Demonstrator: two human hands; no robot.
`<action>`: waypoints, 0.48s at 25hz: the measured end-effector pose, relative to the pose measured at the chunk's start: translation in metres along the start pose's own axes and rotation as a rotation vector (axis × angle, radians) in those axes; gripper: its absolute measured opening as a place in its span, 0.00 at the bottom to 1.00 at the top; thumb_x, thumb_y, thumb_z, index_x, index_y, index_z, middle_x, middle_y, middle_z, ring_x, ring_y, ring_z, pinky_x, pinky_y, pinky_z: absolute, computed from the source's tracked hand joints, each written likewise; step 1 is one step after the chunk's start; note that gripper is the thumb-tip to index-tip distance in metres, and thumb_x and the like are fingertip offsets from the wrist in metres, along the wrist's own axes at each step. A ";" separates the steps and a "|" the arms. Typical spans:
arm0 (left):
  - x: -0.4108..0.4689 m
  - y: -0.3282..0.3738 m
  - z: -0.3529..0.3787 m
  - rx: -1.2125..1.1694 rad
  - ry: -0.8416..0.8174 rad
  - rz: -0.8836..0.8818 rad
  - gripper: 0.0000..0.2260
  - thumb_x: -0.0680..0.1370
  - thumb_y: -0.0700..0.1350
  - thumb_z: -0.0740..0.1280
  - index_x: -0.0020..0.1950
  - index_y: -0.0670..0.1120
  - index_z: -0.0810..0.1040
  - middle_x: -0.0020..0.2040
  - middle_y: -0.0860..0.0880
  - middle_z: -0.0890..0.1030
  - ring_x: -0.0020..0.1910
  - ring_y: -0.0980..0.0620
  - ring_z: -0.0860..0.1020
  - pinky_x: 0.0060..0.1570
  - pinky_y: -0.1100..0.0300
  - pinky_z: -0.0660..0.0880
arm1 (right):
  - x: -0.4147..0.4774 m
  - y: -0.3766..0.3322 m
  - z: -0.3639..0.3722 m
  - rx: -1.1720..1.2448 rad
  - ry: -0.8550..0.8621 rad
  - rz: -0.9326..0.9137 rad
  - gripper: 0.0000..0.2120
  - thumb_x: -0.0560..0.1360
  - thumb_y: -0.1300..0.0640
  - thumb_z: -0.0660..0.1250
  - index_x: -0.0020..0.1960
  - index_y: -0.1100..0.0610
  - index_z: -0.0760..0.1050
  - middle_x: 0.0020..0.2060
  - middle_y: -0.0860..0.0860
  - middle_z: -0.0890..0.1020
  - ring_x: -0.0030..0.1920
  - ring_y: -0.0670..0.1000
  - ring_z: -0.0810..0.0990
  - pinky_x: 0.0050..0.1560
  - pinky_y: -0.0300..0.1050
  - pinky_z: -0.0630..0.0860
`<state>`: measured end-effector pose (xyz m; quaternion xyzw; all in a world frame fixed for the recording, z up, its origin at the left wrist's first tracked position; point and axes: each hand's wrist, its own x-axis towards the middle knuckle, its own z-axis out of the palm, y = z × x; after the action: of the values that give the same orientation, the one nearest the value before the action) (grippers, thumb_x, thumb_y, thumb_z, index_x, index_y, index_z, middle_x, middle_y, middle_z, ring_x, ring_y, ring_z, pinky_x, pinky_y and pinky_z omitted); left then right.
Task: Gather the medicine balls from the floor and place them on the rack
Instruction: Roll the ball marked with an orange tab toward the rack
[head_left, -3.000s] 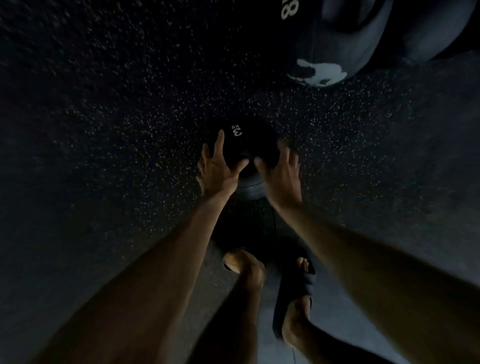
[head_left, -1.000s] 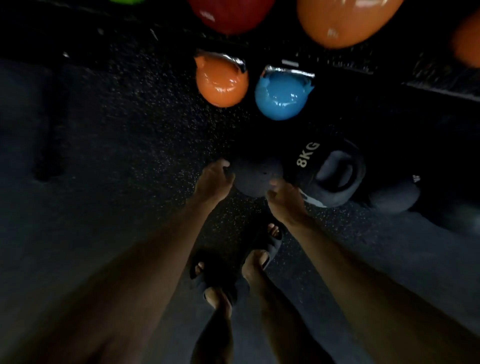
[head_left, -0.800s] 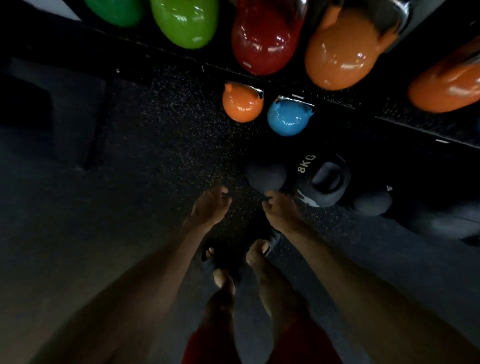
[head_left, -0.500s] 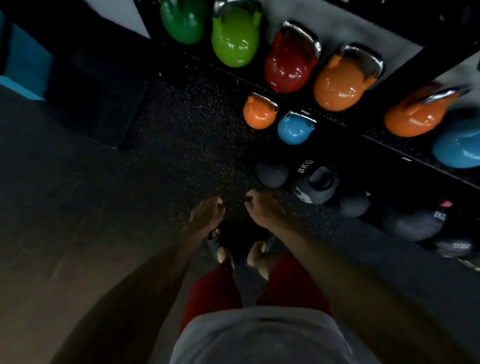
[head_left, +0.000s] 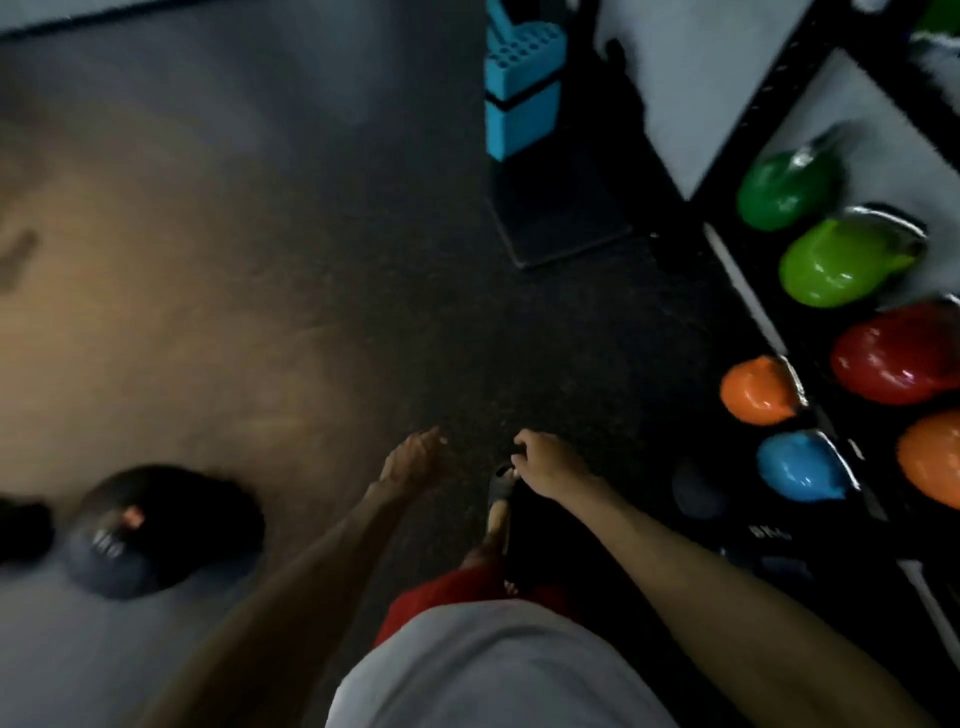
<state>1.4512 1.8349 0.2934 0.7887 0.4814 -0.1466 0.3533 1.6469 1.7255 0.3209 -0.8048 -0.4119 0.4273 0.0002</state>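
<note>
Medicine ball (head_left: 156, 530) lies well apart from empty left hand (head_left: 410, 460).

A blurred "KG" mark stands on one dark medicine ball (head_left: 774, 545).

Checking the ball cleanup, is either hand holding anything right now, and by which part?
Nothing is held: the left hand and the right hand both hang empty.

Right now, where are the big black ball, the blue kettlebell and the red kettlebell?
big black ball (head_left: 156, 540): head view, its rounded top.
blue kettlebell (head_left: 800, 467): head view, middle of its body.
red kettlebell (head_left: 893, 356): head view, middle of its body.
</note>
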 end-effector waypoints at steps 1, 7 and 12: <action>-0.025 -0.027 0.000 -0.015 0.041 -0.058 0.14 0.83 0.45 0.63 0.68 0.45 0.76 0.59 0.42 0.82 0.59 0.41 0.80 0.54 0.52 0.74 | -0.004 -0.024 0.013 -0.041 -0.019 -0.055 0.18 0.82 0.49 0.61 0.71 0.52 0.70 0.66 0.53 0.75 0.64 0.54 0.76 0.61 0.51 0.76; -0.172 -0.181 0.017 -0.168 0.254 -0.391 0.17 0.78 0.47 0.67 0.66 0.48 0.76 0.60 0.44 0.81 0.60 0.43 0.79 0.55 0.53 0.74 | -0.049 -0.163 0.108 -0.325 -0.174 -0.427 0.19 0.82 0.49 0.62 0.72 0.53 0.70 0.67 0.54 0.76 0.66 0.55 0.76 0.62 0.51 0.75; -0.283 -0.282 0.040 -0.381 0.405 -0.627 0.16 0.79 0.51 0.66 0.66 0.49 0.75 0.63 0.45 0.80 0.62 0.43 0.78 0.60 0.50 0.75 | -0.092 -0.275 0.205 -0.546 -0.305 -0.688 0.20 0.82 0.49 0.61 0.72 0.53 0.69 0.67 0.54 0.75 0.65 0.55 0.76 0.60 0.52 0.76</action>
<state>1.0726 1.7018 0.3097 0.5375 0.7763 0.0028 0.3292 1.2963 1.7743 0.3515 -0.5199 -0.7478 0.3917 -0.1305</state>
